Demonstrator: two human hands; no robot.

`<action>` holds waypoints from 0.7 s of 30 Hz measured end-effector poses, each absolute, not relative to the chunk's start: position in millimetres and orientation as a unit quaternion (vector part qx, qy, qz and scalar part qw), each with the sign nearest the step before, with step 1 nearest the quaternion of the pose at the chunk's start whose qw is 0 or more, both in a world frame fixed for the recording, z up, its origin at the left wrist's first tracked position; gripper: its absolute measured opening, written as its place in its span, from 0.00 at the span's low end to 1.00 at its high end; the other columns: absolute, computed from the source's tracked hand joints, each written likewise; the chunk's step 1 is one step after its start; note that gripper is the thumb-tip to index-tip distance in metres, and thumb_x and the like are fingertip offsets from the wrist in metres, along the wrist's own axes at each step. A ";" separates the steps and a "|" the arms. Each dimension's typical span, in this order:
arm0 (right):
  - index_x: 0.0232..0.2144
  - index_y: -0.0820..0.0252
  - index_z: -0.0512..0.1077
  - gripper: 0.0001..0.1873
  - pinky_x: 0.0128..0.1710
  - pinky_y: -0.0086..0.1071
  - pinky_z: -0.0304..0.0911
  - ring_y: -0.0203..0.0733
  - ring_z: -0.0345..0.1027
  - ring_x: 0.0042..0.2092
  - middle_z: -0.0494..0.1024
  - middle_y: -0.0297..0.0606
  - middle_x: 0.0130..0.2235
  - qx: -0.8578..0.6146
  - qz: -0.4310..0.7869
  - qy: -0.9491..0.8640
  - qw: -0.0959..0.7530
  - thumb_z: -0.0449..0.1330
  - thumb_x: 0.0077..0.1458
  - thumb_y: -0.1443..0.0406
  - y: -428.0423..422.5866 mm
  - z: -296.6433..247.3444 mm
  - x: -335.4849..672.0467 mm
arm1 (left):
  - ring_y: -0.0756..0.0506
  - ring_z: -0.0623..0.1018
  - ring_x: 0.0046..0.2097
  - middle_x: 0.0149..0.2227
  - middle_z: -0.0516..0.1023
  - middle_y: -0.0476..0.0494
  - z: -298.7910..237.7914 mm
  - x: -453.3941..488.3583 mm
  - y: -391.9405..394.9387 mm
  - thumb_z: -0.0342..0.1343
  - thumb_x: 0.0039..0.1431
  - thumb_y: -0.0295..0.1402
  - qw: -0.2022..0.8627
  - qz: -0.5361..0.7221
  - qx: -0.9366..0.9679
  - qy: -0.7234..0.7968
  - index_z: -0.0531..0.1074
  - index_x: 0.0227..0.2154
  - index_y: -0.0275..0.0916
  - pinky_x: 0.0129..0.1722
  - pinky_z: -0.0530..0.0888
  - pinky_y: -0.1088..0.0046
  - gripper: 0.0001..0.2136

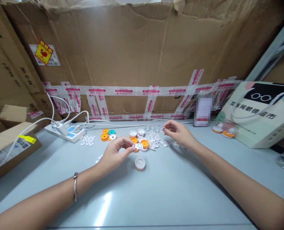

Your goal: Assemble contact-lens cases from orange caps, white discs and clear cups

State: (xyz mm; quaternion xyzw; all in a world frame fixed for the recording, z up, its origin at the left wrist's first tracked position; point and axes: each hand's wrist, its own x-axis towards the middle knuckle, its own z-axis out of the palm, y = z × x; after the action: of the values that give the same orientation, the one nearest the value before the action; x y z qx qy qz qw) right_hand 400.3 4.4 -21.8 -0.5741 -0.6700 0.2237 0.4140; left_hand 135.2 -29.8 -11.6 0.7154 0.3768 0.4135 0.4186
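Observation:
My left hand [119,150] pinches a flat white perforated disc [139,146] between thumb and fingertips, just in front of several orange and white round caps [144,143]. Farther right, my right hand [176,131] is closed in a pinch on a small white piece [164,128], too small to name. Beneath and between the hands lies a heap of white perforated pieces [153,139]. Clear plastic parts [152,127] stand behind that heap. Nearest to me, a round white cap with an orange base [140,163] sits alone on the table.
At left are a white power strip [68,131] with cables, small white discs [87,140] and an opened carton [14,147]. A phone [202,110] leans at the back right, near a paper bag [257,115]. A large cardboard box [132,48] walls off the back.

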 end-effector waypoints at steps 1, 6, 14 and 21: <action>0.31 0.60 0.68 0.09 0.32 0.32 0.66 0.37 0.71 0.31 0.75 0.36 0.30 -0.550 0.245 -0.669 0.436 0.55 0.47 0.62 -1.0 -17.7 394.2 | 0.49 0.73 0.33 0.28 0.73 0.48 -11.3 135.7 -29.8 0.58 0.50 0.32 0.428 0.416 0.708 0.379 0.68 0.26 0.36 0.35 0.69 0.73 0.06; 0.30 0.61 0.73 0.08 0.35 0.34 0.67 0.40 0.73 0.35 0.77 0.38 0.32 -0.482 0.320 -0.668 0.468 0.58 0.46 0.64 -25.7 -5.2 364.7 | 0.49 0.75 0.32 0.27 0.73 0.48 -10.9 137.3 -29.5 0.59 0.49 0.33 0.472 0.434 0.671 0.373 0.67 0.26 0.36 0.35 0.71 0.73 0.07; 0.28 0.61 0.75 0.08 0.43 0.36 0.67 0.40 0.72 0.40 0.77 0.39 0.36 -0.469 0.379 -0.645 0.469 0.63 0.44 0.62 -40.9 -4.3 344.9 | 0.50 0.75 0.32 0.28 0.74 0.49 -11.0 140.3 -31.4 0.61 0.47 0.35 0.500 0.426 0.656 0.371 0.68 0.26 0.36 0.34 0.71 0.74 0.09; 0.30 0.58 0.77 0.10 0.41 0.35 0.70 0.40 0.73 0.39 0.77 0.40 0.37 -0.434 0.418 -0.623 0.499 0.64 0.43 0.62 -55.9 -2.1 328.1 | 0.48 0.74 0.33 0.28 0.74 0.47 -16.6 139.7 -30.3 0.60 0.49 0.36 0.491 0.416 0.677 0.358 0.68 0.27 0.36 0.34 0.70 0.73 0.10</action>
State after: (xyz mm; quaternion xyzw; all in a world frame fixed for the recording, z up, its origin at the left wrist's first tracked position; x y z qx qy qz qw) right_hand 328.1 -55.9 -2.1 -0.4340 -0.6229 0.4177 0.4992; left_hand 139.7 -30.3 -16.6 0.6768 0.3579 0.4158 0.4909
